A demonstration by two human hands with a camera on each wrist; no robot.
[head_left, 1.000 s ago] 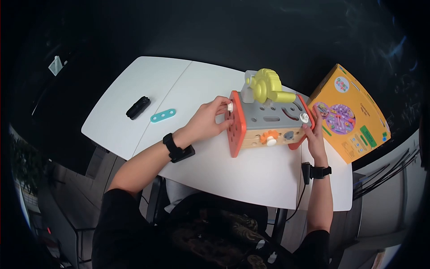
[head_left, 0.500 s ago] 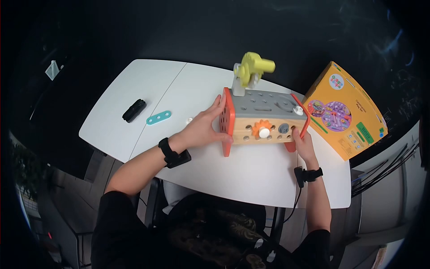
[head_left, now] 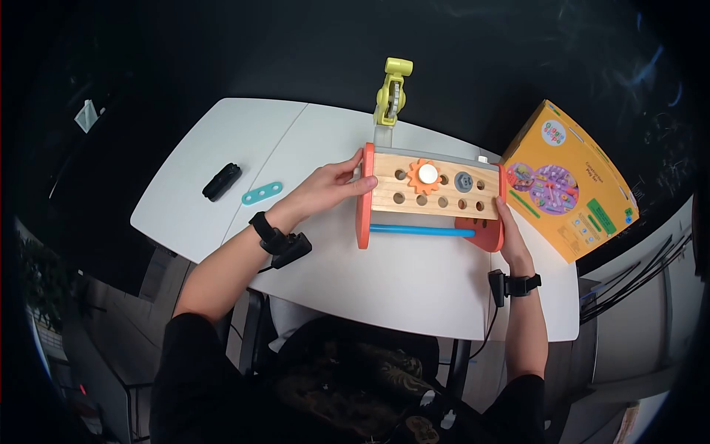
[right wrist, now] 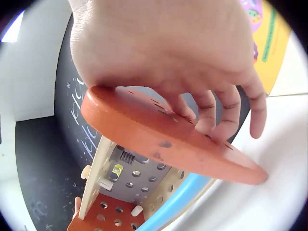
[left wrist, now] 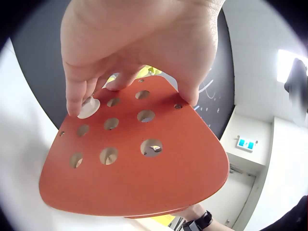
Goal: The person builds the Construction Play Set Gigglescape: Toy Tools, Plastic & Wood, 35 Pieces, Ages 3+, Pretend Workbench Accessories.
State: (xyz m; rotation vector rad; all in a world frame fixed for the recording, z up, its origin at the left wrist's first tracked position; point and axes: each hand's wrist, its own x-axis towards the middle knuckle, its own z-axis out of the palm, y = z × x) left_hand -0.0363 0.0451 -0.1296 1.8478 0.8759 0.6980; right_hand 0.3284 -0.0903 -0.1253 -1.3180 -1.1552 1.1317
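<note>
Both hands hold a toy workbench, its holed wooden front (head_left: pixel 444 211) tipped up toward me. My left hand (head_left: pixel 318 194) grips the left orange-red end panel (left wrist: pixel 134 178), thumb on the front edge. Beside those fingers a white bolt head (left wrist: pixel 89 108) sits in the panel. My right hand (head_left: pixel 512 233) grips the right end panel (right wrist: pixel 168 139), fingers over its outer face. On the front are an orange gear (head_left: pixel 416 186) with a white knob (head_left: pixel 428 174) and a grey nut (head_left: pixel 464 182). A blue rod (head_left: pixel 418 231) spans the bottom. A yellow-green toy part (head_left: pixel 386 100) stands above the top left.
A teal three-hole strip (head_left: pixel 262 193) and a black case-like object (head_left: pixel 222 182) lie on the white table (head_left: pixel 200 148) at left. The yellow product box (head_left: pixel 569 185) stands right beside the workbench. A dark chalkboard wall rises behind.
The workbench has tipped back, bringing its front and blue rod into view. The yellow-green part has swung up and back. My left hand has left a white bolt and gripped the end panel.
</note>
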